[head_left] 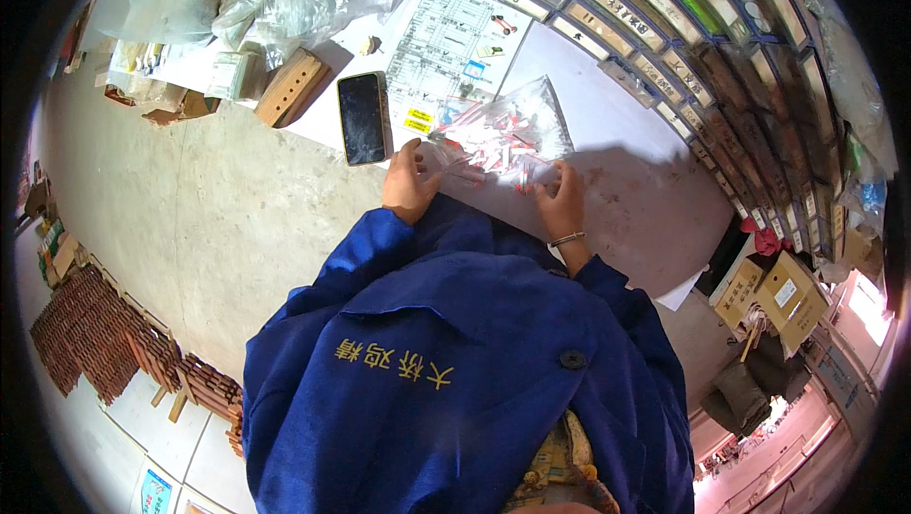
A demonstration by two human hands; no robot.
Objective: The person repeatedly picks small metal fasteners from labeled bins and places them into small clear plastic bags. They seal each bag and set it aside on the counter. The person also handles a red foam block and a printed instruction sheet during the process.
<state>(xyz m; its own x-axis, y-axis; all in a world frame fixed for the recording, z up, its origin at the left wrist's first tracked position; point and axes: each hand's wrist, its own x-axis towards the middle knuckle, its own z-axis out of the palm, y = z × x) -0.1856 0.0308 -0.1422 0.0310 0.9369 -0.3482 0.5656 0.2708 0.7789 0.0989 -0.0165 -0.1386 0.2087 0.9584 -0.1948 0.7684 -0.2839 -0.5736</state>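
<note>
A clear plastic bag [546,120] full of small red-and-white packets lies on the table in front of me. My left hand [410,186] is at its near left edge, with the fingers curled in on the plastic. At the near right corner my right hand [562,203], a bracelet on its wrist, pinches the bag between thumb and fingers. The fingertips are small here and partly hidden. Just beyond my left hand a dark-screened phone [362,120] lies flat. Under the far side of the bag spreads a printed sheet [441,30] with tables and small pictures.
A wooden block with holes [292,87] sits left of the phone. Behind it are piled clear plastic bags [327,3]. Rows of labelled compartments [655,39] line the far right. Cardboard boxes [795,300] stand at right; brown stacked pieces [100,334] lie at lower left.
</note>
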